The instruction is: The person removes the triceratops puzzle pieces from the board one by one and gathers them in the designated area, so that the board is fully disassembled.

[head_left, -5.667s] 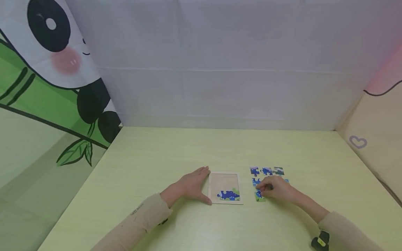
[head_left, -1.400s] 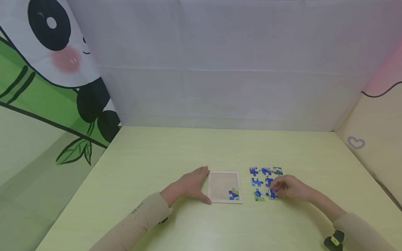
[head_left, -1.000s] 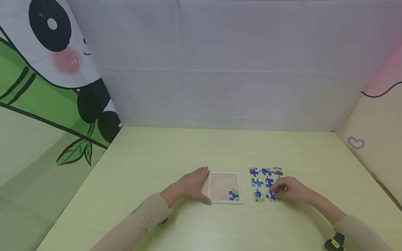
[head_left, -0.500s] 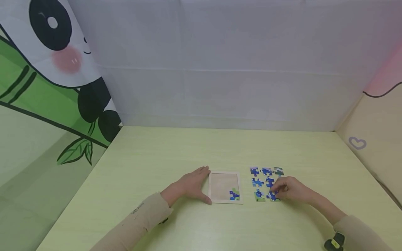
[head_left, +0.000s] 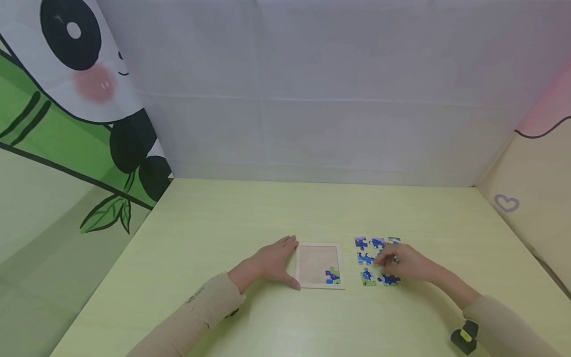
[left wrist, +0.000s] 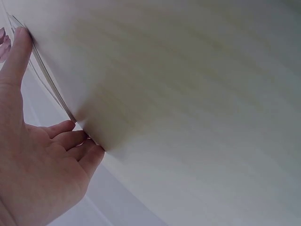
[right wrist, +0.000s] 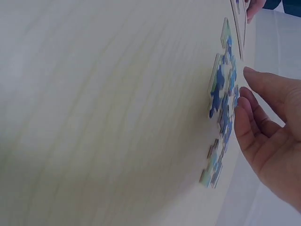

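My left hand (head_left: 272,263) rests on the table at the left side of a shallow wooden puzzle tray (head_left: 312,263), thumb and fingers spread along its edge. One blue and green jigsaw piece (head_left: 331,276) lies in the tray's near right corner. To the right, several loose jigsaw pieces (head_left: 366,259) lie in rows. My right hand (head_left: 403,264) hovers over the right part of these rows and hides some of them. In the right wrist view its thumb and fingers (right wrist: 263,92) are apart, with nothing seen between them. A blue piece (head_left: 390,280) lies just below that hand.
The pale wooden table (head_left: 285,213) reaches back to a white cloth wall (head_left: 285,124). A panda-printed panel (head_left: 93,84) stands at the left, and a beige panel (head_left: 540,208) with a heart stands at the right.
Several seconds ago the tray showed a wider joined patch; now one piece shows. My right hand has just lifted off the near-row right piece and shifted slightly up and left. The left hand stays put.
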### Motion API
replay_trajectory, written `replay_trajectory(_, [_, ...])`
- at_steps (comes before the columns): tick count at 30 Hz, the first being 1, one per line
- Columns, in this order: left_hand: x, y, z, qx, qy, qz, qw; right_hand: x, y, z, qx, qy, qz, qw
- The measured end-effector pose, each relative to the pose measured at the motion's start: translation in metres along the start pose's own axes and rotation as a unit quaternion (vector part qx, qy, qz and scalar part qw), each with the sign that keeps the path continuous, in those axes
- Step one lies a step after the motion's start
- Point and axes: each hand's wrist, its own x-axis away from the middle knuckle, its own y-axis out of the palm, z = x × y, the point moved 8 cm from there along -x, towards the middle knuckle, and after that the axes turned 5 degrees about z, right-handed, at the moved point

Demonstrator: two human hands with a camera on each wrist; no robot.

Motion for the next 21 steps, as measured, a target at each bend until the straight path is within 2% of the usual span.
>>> replay_trajectory(7, [0.0, 0.0, -0.001, 0.0, 0.0, 0.0, 1.0, -0.023, 0.017, -0.018, -0.002, -0.029, -0.011, 0.9995])
replay_trajectory(14, [0.0, 0.0, -0.001, 0.0, 0.0, 0.0, 1.0, -0.044, 0.045, -0.033, -0.025, -0.016, -0.03, 0.9991])
replay_trajectory(21, [-0.001, 0.002, -0.002, -0.004, 0.002, 0.003, 1.0, -0.053, 0.064, -0.041, -0.031, 0.002, -0.045, 0.9985])
